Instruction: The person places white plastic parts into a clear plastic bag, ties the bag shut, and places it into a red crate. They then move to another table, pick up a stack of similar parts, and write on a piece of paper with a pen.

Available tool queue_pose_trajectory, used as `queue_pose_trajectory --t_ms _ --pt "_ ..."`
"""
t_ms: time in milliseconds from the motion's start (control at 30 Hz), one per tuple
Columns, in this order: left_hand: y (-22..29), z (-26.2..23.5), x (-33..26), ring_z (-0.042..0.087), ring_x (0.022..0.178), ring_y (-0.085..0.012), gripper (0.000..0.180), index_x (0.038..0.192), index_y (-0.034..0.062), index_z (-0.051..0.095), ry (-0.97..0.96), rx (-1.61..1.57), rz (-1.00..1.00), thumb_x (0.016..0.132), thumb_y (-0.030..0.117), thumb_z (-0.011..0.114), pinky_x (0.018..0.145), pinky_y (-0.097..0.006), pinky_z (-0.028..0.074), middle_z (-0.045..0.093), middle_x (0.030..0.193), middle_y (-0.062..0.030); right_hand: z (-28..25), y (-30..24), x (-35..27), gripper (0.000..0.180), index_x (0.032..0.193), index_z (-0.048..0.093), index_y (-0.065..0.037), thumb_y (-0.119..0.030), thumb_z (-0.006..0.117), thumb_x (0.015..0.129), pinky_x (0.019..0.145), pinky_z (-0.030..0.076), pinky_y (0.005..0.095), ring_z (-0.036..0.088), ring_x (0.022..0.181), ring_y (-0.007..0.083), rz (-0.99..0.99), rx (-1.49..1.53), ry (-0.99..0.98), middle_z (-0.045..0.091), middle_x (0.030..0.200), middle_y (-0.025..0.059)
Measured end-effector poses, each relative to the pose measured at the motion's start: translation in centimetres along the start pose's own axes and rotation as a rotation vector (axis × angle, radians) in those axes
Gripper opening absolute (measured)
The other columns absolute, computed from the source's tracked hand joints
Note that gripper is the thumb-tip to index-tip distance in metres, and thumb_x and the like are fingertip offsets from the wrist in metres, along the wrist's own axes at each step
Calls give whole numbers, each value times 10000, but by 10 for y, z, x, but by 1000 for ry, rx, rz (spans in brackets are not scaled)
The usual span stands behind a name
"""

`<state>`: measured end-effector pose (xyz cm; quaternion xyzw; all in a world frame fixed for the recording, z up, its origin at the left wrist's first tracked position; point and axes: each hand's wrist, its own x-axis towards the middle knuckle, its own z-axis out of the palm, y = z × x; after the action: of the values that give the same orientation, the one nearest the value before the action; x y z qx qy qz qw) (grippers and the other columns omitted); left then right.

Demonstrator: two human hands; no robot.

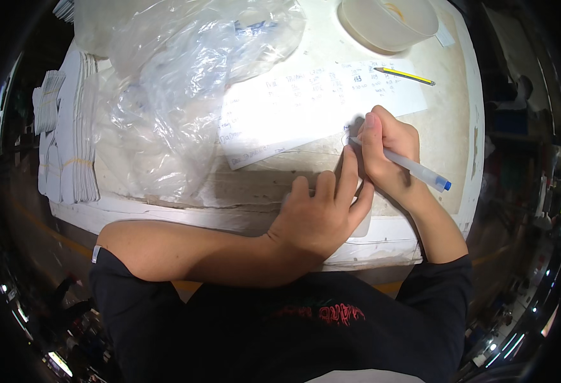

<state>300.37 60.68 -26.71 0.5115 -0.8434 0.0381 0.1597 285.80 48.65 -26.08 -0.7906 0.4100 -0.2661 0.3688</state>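
My right hand (389, 150) grips a clear pen with a blue cap (414, 169), its tip down at the lower right corner of a white sheet of paper (306, 108) covered in handwriting. My left hand (322, 214) lies flat on the worn table top (261, 185) just below the sheet, fingers spread and pointing toward the pen tip, covering a small pale object. The left forearm crosses in front of my body along the table's near edge.
A yellow pencil (405, 75) lies on the sheet's far right end. A pale round bowl (389, 22) stands beyond it. Crumpled clear plastic bags (172, 83) cover the left half of the table. Stacks of white folded items (70, 127) line the left edge.
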Motion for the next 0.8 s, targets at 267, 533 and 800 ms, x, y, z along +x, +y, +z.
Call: queue_pose_trajectory --t_ms 267,533,800 --pt "-2 0 0 512 728 -196 441 1265 85 707 3 33 35 854 198 592 594 -310 455 600 1351 -343 0 3 1 292 791 502 -18 -106 531 1068 527 421 313 473 517 145 -10 29 15 536 602 88" --pt "-3 2 0 510 723 -192 445 1272 91 710 19 24 36 856 198 592 595 -303 457 601 1357 -343 3 3 1 300 785 503 -15 -101 517 1072 526 415 314 460 513 138 -8 16 64 519 600 83" --pt "-1 3 0 505 718 -184 439 1270 94 712 26 19 15 863 201 585 584 -297 447 606 1359 -336 2 3 1 309 782 493 -19 -106 510 1078 535 406 308 447 538 115 27 49 67 506 607 72"
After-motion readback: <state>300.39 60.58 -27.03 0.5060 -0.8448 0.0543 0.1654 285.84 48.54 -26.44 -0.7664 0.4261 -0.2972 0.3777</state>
